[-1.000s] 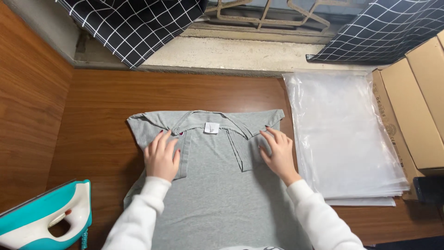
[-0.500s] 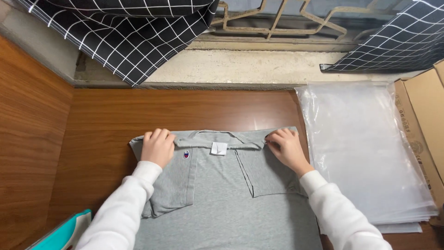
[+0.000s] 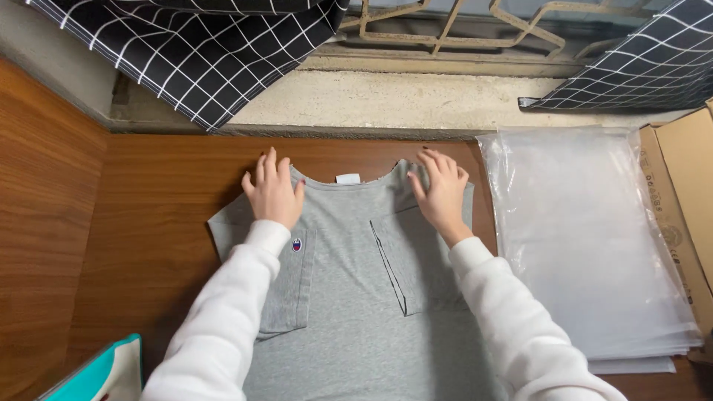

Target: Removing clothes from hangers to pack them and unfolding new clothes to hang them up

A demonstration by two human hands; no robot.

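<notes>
A grey T-shirt [image 3: 356, 297] is being pressed flat at six o'clock on the wooden surface [image 3: 148, 223], both sleeves folded inward. The left hand [image 3: 271, 189] and right hand [image 3: 442, 189] are being slid further up than a moment ago, now resting at the collar, fingers spread wide, gripping nothing. Clear plastic bags [image 3: 587, 245] are lying at three o'clock.

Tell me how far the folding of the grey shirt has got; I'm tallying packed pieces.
Done: both sleeves of the grey shirt lie folded in over its back. In hand: the left hand and right hand press flat near the collar. Left: the body is not yet folded up, and the shirt lies outside the clear bags stacked beside it.
</notes>
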